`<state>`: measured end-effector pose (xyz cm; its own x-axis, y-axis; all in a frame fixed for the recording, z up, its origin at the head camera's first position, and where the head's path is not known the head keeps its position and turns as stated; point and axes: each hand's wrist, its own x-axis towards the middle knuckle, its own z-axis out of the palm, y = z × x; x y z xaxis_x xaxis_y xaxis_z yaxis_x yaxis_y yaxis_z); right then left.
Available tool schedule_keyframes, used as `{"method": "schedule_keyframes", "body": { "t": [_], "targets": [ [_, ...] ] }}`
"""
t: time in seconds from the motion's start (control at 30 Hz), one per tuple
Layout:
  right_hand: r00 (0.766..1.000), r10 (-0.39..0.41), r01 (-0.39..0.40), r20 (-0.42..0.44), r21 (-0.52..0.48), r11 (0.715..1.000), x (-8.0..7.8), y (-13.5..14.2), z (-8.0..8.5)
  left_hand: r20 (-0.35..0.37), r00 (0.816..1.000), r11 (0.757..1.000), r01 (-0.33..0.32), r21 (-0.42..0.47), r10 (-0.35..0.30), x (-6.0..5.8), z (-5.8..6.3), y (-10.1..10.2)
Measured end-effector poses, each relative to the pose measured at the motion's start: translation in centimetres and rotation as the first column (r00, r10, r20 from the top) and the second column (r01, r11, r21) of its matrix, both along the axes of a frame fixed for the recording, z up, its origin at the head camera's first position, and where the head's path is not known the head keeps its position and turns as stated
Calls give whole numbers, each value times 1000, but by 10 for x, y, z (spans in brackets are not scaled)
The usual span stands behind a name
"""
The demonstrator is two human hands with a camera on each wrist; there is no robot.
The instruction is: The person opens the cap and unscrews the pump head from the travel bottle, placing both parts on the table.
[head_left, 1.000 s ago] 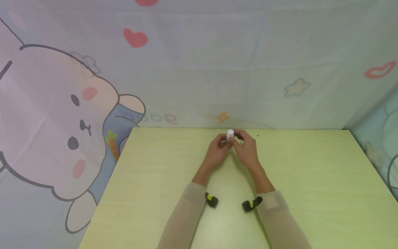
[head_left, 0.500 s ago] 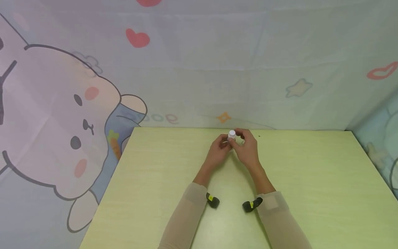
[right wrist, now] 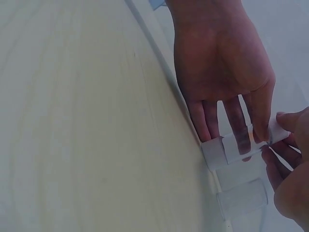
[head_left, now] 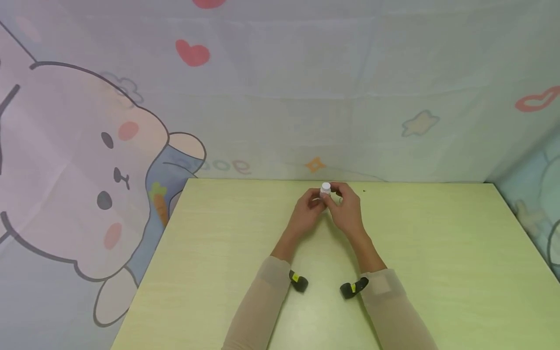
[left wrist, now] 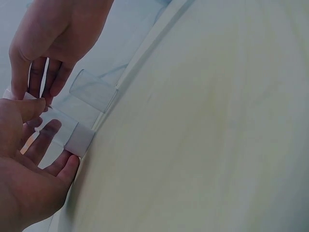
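A small white bottle (head_left: 325, 186) with a white cap stands upright near the table's back edge, between both hands. My left hand (head_left: 304, 211) holds its lower body from the left, with fingers curled round it in the left wrist view. From the other side, my right hand (head_left: 348, 208) grips the bottle higher up, its thumb on the near face. In the right wrist view, a brighter band, perhaps a label, wraps the bottle above its plain base (right wrist: 212, 152). Fingers cover much of the bottle. A clear cup (left wrist: 94, 91) stands close beside it.
The pale wooden table (head_left: 437, 253) ends just behind the bottle, against a printed fabric backdrop (head_left: 280, 112) with a cartoon rabbit and hearts. A tiny dark speck (head_left: 364, 190) lies right of the right hand. Black wrist cameras sit at both cuffs.
Both hands keep their hold on the bottle in nearly the same place. The right index finger lifts slightly, then comes back down toward the bottle. The head view shifts a little.
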<state>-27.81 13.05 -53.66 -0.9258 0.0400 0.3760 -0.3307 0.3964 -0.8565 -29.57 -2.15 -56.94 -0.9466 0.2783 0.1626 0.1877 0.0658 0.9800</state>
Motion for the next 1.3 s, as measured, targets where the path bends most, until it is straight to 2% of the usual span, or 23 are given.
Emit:
{"method": "schedule_keyframes", "body": {
  "t": [0.23,0.4,0.67,1.3],
  "targets": [
    [999,5,-3,-31,46,999,-2,1,-6,7,1000,1000,13,9,-13,0,-3,0],
    [999,8,-6,-45,40,999,-2,2,-8,5,1000,1000,15,23,-15,0,-3,1],
    [998,26,-24,-56,47,999,-2,2,-7,-2,1000,1000,12,18,-12,3,1,0],
    [998,46,-44,-47,54,998,1,1,-2,-7,1000,1000,-10,0,10,-1,2,2]
  ]
}}
